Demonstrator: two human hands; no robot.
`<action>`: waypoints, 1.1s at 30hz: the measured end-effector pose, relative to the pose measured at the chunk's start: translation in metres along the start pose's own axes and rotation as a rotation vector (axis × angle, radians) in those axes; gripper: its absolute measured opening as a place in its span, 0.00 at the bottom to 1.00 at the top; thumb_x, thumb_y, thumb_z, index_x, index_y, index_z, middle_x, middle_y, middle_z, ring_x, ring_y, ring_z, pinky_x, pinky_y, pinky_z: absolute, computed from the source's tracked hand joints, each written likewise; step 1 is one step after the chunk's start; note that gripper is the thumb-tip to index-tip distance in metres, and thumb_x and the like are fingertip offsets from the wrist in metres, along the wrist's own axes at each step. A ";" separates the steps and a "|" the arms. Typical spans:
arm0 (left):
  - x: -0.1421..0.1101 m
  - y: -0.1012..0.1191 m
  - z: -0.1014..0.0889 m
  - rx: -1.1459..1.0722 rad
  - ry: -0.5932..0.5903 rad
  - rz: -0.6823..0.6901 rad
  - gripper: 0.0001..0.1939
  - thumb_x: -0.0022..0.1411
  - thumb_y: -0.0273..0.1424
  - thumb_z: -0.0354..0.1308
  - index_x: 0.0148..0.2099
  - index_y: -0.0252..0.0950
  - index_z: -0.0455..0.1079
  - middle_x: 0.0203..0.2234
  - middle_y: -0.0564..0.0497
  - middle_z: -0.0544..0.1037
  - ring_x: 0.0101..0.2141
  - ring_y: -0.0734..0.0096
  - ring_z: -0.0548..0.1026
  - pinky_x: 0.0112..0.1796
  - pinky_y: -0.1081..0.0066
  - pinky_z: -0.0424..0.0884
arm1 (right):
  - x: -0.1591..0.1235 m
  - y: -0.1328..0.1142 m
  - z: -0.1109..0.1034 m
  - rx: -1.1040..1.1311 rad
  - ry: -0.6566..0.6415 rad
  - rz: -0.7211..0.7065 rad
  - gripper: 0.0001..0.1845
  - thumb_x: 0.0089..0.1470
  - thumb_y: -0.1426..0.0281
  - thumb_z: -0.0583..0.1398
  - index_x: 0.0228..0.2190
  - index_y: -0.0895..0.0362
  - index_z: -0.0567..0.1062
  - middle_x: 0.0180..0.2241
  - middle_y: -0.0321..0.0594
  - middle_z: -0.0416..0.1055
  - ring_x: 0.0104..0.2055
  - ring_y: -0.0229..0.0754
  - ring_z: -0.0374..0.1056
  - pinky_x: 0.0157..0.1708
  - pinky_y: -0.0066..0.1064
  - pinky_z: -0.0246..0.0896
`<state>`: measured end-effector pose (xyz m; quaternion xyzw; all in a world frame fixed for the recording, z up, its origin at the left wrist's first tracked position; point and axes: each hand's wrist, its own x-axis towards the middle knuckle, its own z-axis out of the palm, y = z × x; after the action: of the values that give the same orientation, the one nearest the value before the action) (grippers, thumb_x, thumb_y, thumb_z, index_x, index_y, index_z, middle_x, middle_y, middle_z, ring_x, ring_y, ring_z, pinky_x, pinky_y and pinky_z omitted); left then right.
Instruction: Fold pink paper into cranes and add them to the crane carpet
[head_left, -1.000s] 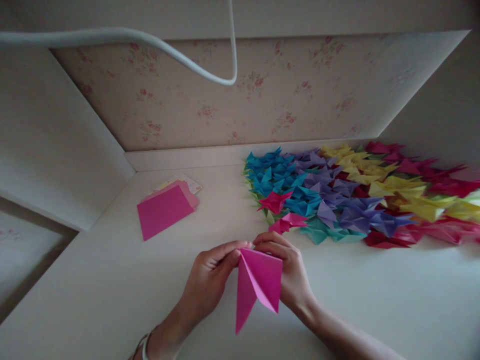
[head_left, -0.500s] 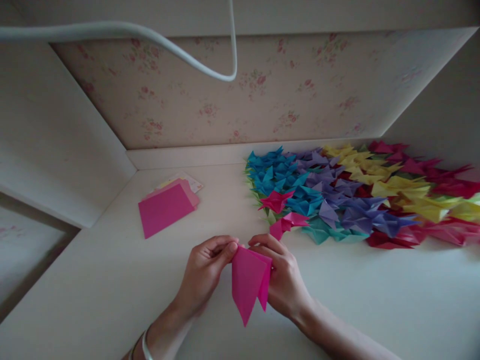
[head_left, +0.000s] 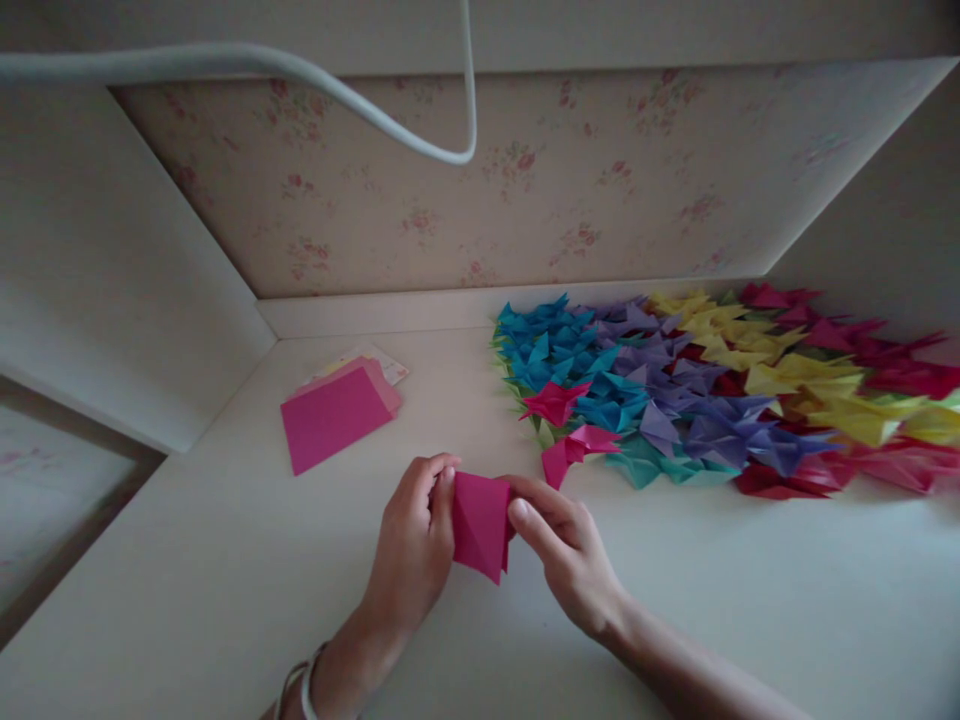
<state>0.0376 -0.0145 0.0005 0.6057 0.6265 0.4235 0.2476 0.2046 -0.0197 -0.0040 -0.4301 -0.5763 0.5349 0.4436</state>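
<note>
A folded sheet of magenta origami paper (head_left: 480, 525) is held up between both hands above the white desk. Its lower edge comes to a point, and folded layers show at its right side. My left hand (head_left: 420, 535) grips the left edge, thumb in front and fingers behind. On the right edge, my right hand (head_left: 559, 545) pinches the paper between thumb and index finger. Just beyond that hand lies a pink folded paper crane (head_left: 577, 448), at the near left end of a large spread of folded cranes.
Rows of folded paper cranes (head_left: 667, 390) in blue, purple, yellow, red and green cover the right back of the desk (head_left: 225, 580). Back left lies a stack of paper sheets (head_left: 341, 415), magenta on top. A white cable-like arm (head_left: 337, 95) hangs overhead before flowered wallpaper (head_left: 420, 220).
The paper has risen and turned, and now looks flatter and more compact between the hands. My left hand moved up its left side; my right thumb has come to the front.
</note>
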 end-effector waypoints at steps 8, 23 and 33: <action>-0.001 0.002 -0.001 -0.103 -0.103 0.030 0.13 0.69 0.38 0.51 0.46 0.37 0.71 0.38 0.46 0.78 0.36 0.64 0.77 0.39 0.69 0.70 | 0.008 0.004 0.001 -0.080 0.079 0.065 0.21 0.60 0.57 0.58 0.23 0.59 0.73 0.21 0.33 0.60 0.24 0.35 0.54 0.22 0.27 0.48; 0.000 0.007 -0.007 -0.327 -0.346 -0.166 0.16 0.65 0.43 0.55 0.33 0.35 0.71 0.22 0.55 0.71 0.24 0.73 0.67 0.24 0.77 0.62 | 0.011 0.000 -0.001 0.130 -0.036 0.159 0.18 0.54 0.56 0.64 0.32 0.60 0.77 0.26 0.37 0.72 0.26 0.37 0.63 0.25 0.26 0.56; -0.002 0.005 0.000 -0.504 -0.564 -0.339 0.18 0.62 0.44 0.57 0.35 0.32 0.70 0.19 0.52 0.74 0.18 0.75 0.68 0.19 0.77 0.64 | 0.018 0.002 -0.007 0.160 0.182 0.142 0.18 0.51 0.56 0.66 0.29 0.60 0.77 0.22 0.36 0.72 0.23 0.36 0.62 0.21 0.26 0.54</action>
<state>0.0407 -0.0166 0.0038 0.5067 0.5017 0.3344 0.6162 0.2067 -0.0003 -0.0047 -0.4796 -0.4574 0.5680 0.4880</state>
